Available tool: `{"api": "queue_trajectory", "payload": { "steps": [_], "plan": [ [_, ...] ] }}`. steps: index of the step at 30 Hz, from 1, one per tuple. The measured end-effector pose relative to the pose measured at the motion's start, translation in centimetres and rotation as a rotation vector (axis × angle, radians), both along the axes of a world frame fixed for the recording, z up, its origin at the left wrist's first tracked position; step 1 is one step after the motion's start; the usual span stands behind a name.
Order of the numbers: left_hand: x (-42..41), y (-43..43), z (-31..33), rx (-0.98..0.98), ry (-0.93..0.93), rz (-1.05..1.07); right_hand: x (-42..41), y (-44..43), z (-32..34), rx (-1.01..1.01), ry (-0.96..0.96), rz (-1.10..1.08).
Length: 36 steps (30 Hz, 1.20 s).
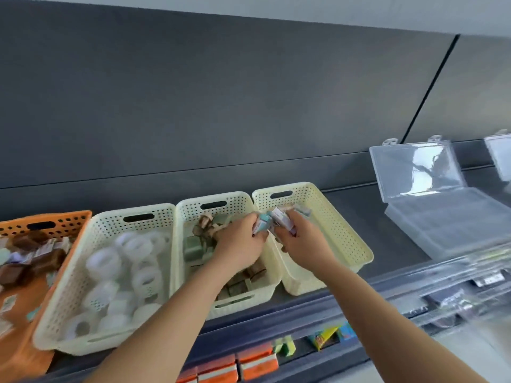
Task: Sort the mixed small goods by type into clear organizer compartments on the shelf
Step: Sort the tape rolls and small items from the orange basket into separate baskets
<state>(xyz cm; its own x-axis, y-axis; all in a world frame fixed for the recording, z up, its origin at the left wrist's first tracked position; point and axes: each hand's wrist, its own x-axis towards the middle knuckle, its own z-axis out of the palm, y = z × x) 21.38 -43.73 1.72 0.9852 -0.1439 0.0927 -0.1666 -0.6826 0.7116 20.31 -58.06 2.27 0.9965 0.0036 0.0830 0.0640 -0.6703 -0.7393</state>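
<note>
My left hand [240, 240] is closed around small teal and white packets [261, 225] over the middle cream basket [237, 201]. My right hand [302, 240] grips small white and pink boxes [282, 220] above the right cream basket [340, 230]. The two hands almost touch at the wall between these baskets. The middle basket holds brown and green wrapped items [204, 230]. A clear organizer box [453, 214] stands open on the shelf to the right, its lid [414, 170] leaning against the back wall.
A cream basket [105, 275] of white tape rolls and an orange basket [55, 219] of brown items stand at the left. A second clear box [500, 156] is at the far right. Orange boxes [235, 366] and coloured packets sit on the shelf below.
</note>
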Motion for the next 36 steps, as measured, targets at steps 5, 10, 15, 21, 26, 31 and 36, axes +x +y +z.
{"api": "queue_trajectory", "payload": {
  "steps": [5, 10, 15, 21, 26, 31, 36],
  "plan": [
    [2.9, -4.7, -1.2, 0.278, -0.136, -0.170, 2.0, -4.9, -1.6, -0.116, 0.050, -0.062],
    [5.5, -7.3, -2.6, 0.591, -0.221, -0.307, 4.1, -8.2, -3.2, -0.346, 0.168, -0.053],
    [6.6, -8.6, -3.7, 0.880, -0.054, -0.463, 5.0, -9.4, -4.8, -0.661, 0.239, 0.044],
    [6.0, -8.9, -3.4, 0.892, -0.054, -0.451, 5.5, -10.3, -6.2, -0.711, 0.187, 0.123],
    [4.3, -8.5, -3.3, 0.746, -0.090, -0.362, 5.3, -10.8, -5.7, -0.662, 0.173, 0.159],
    [1.5, -6.8, -2.1, 0.619, -0.290, -0.132, 4.4, -9.7, -3.8, -0.608, -0.042, 0.175],
    [-2.1, -2.1, -0.4, 0.688, -0.342, 0.127, 3.2, -5.1, -2.1, -0.525, -0.226, 0.233]
  ]
}}
